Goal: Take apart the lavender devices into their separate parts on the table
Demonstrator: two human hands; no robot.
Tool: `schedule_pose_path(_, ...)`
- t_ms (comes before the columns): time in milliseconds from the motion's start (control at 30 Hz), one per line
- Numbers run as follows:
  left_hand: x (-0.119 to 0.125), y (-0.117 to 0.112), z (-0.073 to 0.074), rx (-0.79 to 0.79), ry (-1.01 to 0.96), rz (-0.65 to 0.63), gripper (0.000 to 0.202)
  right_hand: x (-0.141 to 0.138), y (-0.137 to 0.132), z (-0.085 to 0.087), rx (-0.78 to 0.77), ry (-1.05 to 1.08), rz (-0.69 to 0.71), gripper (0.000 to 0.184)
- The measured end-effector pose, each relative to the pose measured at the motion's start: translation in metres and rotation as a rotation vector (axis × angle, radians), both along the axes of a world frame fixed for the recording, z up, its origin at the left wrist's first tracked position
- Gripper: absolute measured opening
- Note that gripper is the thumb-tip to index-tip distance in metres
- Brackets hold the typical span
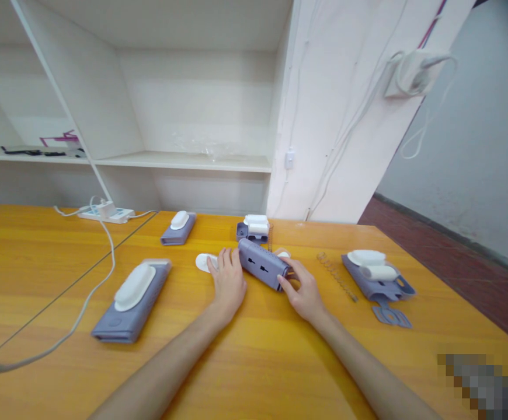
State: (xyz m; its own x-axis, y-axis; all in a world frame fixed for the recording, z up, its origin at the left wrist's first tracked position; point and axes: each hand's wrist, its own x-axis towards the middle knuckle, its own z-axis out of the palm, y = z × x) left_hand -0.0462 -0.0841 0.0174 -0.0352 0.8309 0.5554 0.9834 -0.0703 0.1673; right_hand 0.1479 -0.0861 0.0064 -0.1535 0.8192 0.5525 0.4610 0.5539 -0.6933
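My right hand [306, 291] grips the right end of a purple-grey box-shaped housing [260, 262], thumb on the front face and fingers behind. The housing is tilted above the wooden table, showing two dark cut-outs. Palm down, my left hand [230, 286] is beside the housing's left end, its fingers stretched out and a little apart. The outermost finger lies over a white oval piece [204, 262], which is partly covered; the left thumb is hidden. Behind the housing are another white piece [283, 254] and an opened purple-grey unit [254, 228] with white parts on it.
Two purple-grey units with white oval tops, one near [134, 297] and one far [179, 227], stand at left. A coiled spring [337, 277], an opened unit [379, 274] and a flat cut-out piece [392, 316] lie right. A power strip [107, 212] trails a white cable [109, 251].
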Motion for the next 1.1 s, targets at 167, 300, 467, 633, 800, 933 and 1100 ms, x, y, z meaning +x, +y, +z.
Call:
schedule_pose_path(167, 0.002, -0.003, 0.002, 0.021, 0.014, -0.134, 0.062, 0.002, 0.004, -0.004, -0.052, 0.074, 0.014, 0.04)
schedule_pose_path(300, 0.003, -0.005, 0.004, 0.033, 0.023, -0.202, 0.066, 0.004, 0.007, -0.009, -0.109, 0.23, 0.006, 0.044)
schedule_pose_path(467, 0.002, -0.005, 0.007, 0.013, -0.002, -0.352, 0.075, 0.006, 0.005, -0.006, -0.095, 0.405, 0.012, 0.044)
schedule_pose_path(633, 0.001, -0.007, 0.009, 0.015, -0.055, -0.475, 0.074, 0.007, -0.001, 0.006, -0.116, 0.47, -0.081, 0.046)
schedule_pose_path(800, 0.002, -0.009, 0.008, 0.055, -0.139, -0.407, 0.078, -0.006, -0.006, 0.007, -0.1, 0.437, -0.076, 0.054)
schedule_pose_path(933, 0.002, -0.008, 0.008, 0.052, -0.185, -0.387, 0.077, -0.026, -0.009, 0.0, -0.14, 0.494, 0.027, 0.076)
schedule_pose_path(1100, -0.002, -0.01, 0.012, -0.023, -0.216, -0.547, 0.068, -0.026, -0.008, 0.0, -0.203, 0.602, 0.006, 0.08)
